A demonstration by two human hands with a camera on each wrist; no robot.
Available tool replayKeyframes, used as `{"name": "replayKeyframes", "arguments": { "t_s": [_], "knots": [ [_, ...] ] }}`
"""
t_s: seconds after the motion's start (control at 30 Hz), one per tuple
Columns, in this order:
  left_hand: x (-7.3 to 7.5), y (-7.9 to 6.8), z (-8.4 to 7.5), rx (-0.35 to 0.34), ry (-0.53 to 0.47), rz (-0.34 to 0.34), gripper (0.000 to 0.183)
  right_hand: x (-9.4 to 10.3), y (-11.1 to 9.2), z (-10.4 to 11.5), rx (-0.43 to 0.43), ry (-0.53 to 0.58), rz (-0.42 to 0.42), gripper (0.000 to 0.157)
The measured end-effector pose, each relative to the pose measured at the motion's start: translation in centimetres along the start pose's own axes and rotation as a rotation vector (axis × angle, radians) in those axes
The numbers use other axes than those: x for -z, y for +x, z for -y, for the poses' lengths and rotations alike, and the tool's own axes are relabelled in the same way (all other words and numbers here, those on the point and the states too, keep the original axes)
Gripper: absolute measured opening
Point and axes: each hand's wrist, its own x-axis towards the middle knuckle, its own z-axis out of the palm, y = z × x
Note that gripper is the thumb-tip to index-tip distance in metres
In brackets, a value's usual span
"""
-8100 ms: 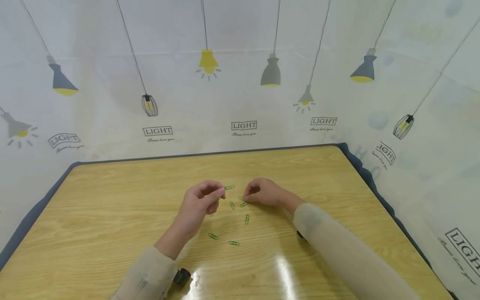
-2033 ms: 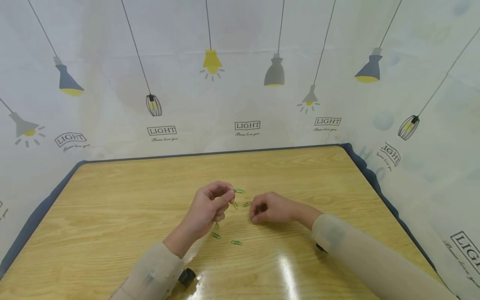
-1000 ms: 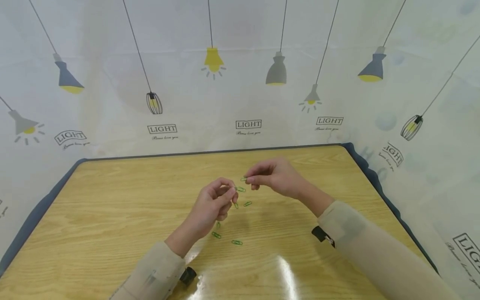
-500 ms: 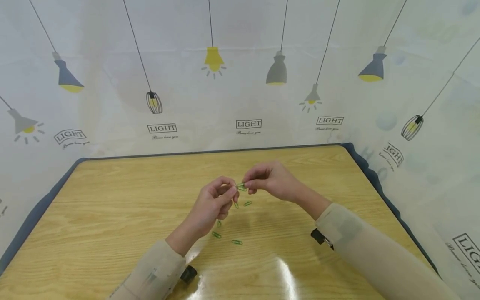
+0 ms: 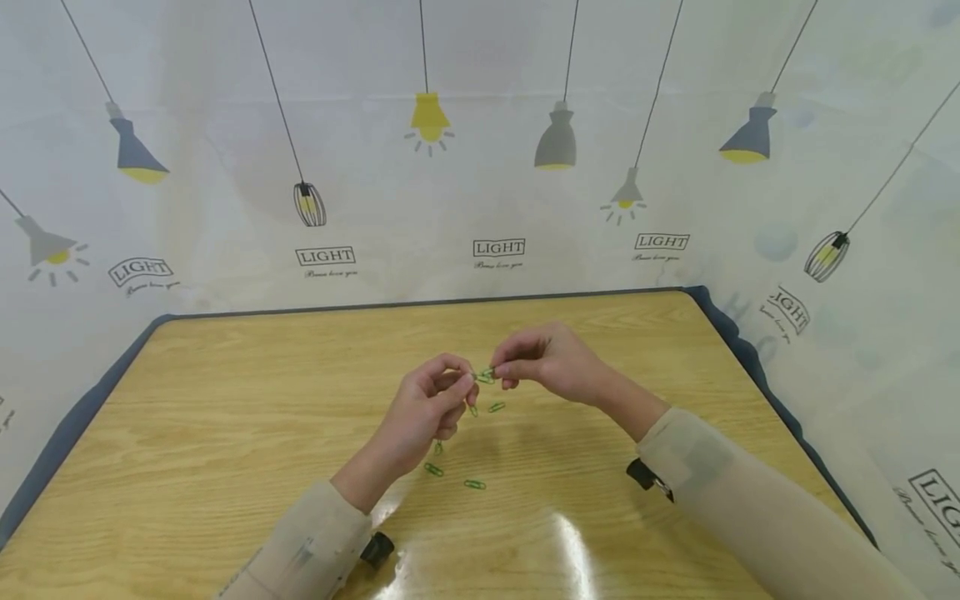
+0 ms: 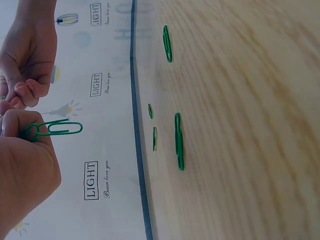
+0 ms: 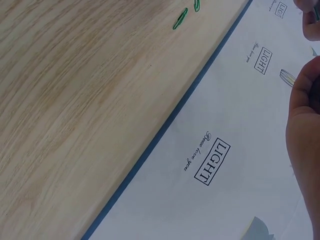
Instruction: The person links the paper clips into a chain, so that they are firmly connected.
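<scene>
In the head view my left hand (image 5: pixel 423 404) pinches a green paperclip between thumb and index finger. Its free end points toward my right hand (image 5: pixel 551 362), which pinches another green paperclip (image 5: pixel 487 373). The two clips overlap between the fingertips, above the table; whether they are linked I cannot tell. Below my left palm dangles a further paperclip (image 6: pixel 65 127), hooked to one partly hidden in the curled fingers. In the right wrist view my right hand (image 7: pixel 305 105) shows only at the edge, its fingertips out of frame.
Several loose green paperclips lie on the wooden table (image 5: pixel 262 417): one paperclip (image 5: pixel 497 407) beyond the hands, one paperclip (image 5: pixel 433 470) below my left hand, and another paperclip (image 5: pixel 475 484) nearer me. A wall (image 5: pixel 405 217) printed with lamps stands behind the table's dark edge.
My right hand picked a paperclip off the table, lifted it and brought it to the clip in my left hand. Since half a second ago it has shifted slightly right.
</scene>
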Motion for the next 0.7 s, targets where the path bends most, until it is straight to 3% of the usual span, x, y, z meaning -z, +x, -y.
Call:
{"name": "replayKeyframes", "arguments": {
  "t_s": [0.7],
  "knots": [
    [0.10,-0.01,0.42,0.029,0.016,-0.026,0.006,0.72,-0.49,-0.29,-0.010,-0.013,-0.023,0.007]
  ]
}}
